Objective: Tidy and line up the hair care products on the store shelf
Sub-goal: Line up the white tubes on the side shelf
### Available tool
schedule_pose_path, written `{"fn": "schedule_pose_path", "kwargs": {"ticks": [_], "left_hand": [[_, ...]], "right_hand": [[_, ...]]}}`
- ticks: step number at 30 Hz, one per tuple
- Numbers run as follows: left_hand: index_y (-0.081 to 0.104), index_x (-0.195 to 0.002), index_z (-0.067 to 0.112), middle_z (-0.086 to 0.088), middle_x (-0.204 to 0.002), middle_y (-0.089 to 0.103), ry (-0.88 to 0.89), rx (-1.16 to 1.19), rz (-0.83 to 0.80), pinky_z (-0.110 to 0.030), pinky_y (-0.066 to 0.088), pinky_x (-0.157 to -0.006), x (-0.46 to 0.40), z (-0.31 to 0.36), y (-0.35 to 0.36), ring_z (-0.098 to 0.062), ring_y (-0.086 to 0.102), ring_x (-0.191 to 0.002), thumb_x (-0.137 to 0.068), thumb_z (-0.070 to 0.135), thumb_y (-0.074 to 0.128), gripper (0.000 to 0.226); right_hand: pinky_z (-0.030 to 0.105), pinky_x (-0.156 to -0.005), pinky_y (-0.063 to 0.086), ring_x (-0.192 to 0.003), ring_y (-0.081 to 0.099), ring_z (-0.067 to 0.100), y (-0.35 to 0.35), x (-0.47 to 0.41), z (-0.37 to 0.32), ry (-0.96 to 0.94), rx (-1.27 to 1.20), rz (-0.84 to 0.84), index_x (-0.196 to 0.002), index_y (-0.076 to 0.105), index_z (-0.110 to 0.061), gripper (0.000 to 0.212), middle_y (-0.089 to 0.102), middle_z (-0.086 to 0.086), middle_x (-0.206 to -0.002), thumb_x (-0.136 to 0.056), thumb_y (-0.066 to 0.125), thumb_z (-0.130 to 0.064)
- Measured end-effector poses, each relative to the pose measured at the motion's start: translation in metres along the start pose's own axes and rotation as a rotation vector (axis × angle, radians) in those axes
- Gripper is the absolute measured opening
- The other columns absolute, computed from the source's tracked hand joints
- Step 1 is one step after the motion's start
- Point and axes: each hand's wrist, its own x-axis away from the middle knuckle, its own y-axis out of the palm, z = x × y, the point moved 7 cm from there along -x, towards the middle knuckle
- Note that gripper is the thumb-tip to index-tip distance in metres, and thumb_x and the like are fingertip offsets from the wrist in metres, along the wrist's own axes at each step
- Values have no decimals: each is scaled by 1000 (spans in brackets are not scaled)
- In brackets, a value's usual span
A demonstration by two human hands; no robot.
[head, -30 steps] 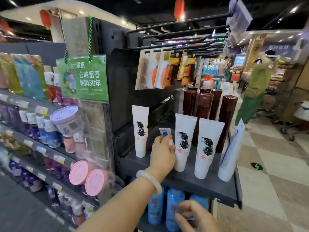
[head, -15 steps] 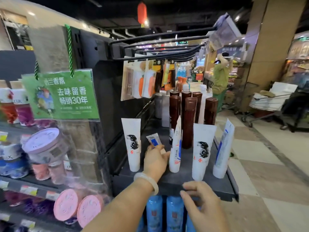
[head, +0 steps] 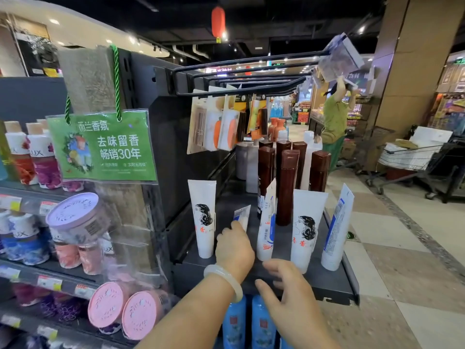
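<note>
Several white hair-care tubes stand cap-down on the dark end shelf (head: 324, 283). My left hand (head: 234, 248), with a pale bangle at the wrist, grips a small tube (head: 242, 217) between the leftmost tube (head: 203, 217) and a tube turned edge-on (head: 267, 222). Further right stand a tube with a woman's head print (head: 305, 230) and another edge-on tube (head: 336, 230). My right hand (head: 284, 288) hovers with fingers spread at the shelf's front edge, holding nothing. Brown bottles (head: 286, 187) stand behind the tubes.
Combs and brushes (head: 219, 127) hang on hooks above the shelf. Blue bottles (head: 251, 323) fill the shelf below. Left shelves hold body wash bottles (head: 30, 157), round tins (head: 75, 217) and a green sign (head: 103, 144). A person in green (head: 333, 124) and a cart (head: 412, 157) occupy the aisle.
The tube beside my left hand has turned from print-forward to edge-on. My right hand has risen from below the shelf to its front edge. The view has shifted closer.
</note>
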Motion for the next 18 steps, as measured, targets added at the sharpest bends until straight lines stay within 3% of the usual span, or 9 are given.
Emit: {"fn": "schedule_pose_path", "kwargs": {"ticks": [4, 8, 11, 14, 16, 18], "left_hand": [[40, -123, 4, -19, -120, 54, -69, 100, -43, -38, 45, -95, 11, -4, -3, -35, 54, -111, -83, 5, 50, 41], [43, -117, 3, -18, -113, 58, -180, 551, 43, -37, 47, -85, 30, -14, -10, -33, 57, -100, -89, 4, 41, 28], [43, -128, 11, -11, -114, 58, -203, 909, 36, -39, 49, -89, 45, -20, -6, -23, 58, -98, -94, 10, 38, 34], [51, -121, 12, -18, -108, 62, -182, 1169, 25, -41, 50, -88, 55, -25, -8, -23, 60, -93, -95, 8, 38, 30], [54, -120, 10, -17, -108, 64, -173, 1292, 16, -35, 53, -83, 59, -28, -10, -23, 62, -95, -96, 6, 37, 29], [54, -123, 9, -16, -112, 63, -190, 1391, 14, -34, 53, -86, 62, -30, -9, -24, 62, -100, -97, 6, 37, 30]], "right_hand": [[4, -79, 39, -98, 54, 0, 3, -4, 3, 72, -90, -43, -100, 47, -34, 27, 53, -12, -104, -85, 63, -18], [16, -92, 42, -105, 56, 3, 10, -12, 1, 121, -183, -83, -115, 53, -24, 27, 58, -3, -116, -89, 57, -19], [15, -94, 34, -111, 49, 3, 18, -18, -7, 135, -212, -128, -130, 46, -20, 36, 51, -11, -120, -94, 47, -25], [16, -99, 28, -119, 42, 5, 27, -24, -10, 207, -321, -140, -137, 37, -19, 41, 41, -12, -120, -97, 39, -27], [23, -104, 31, -120, 42, 7, 37, -28, -7, 278, -417, -148, -133, 41, -22, 37, 41, -12, -122, -98, 38, -29], [31, -99, 43, -107, 53, 11, 47, -33, -1, 348, -525, -148, -108, 56, -27, 19, 54, -7, -114, -96, 41, -30]]}}
